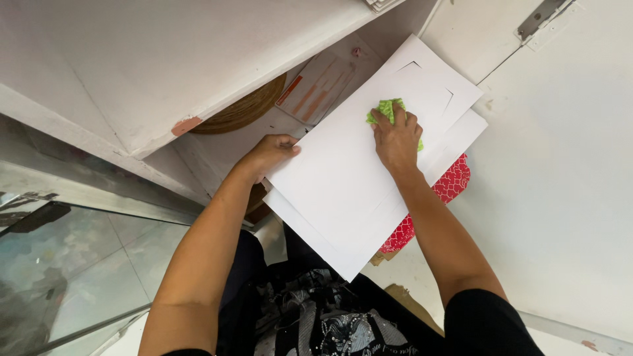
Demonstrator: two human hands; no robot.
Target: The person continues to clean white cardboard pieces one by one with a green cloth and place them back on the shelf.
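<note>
Board (343, 178), white, lies tilted over person's lap w/ left hand (271, 153) pinching its edge, right hand (395, 140) pressing green cloth (389, 109) flat on it — keep strokes light, edge steady.

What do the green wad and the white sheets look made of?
Green wad under the right hand: soft cloth, seemingly; it bunches and looks dotted. White sheets, edge held by the left hand: stiff matte card, probably; flat, clean-cut window.

Two hands (277, 153), two white boards (343, 178), one green cloth (389, 109), one red mat (452, 184).
</note>
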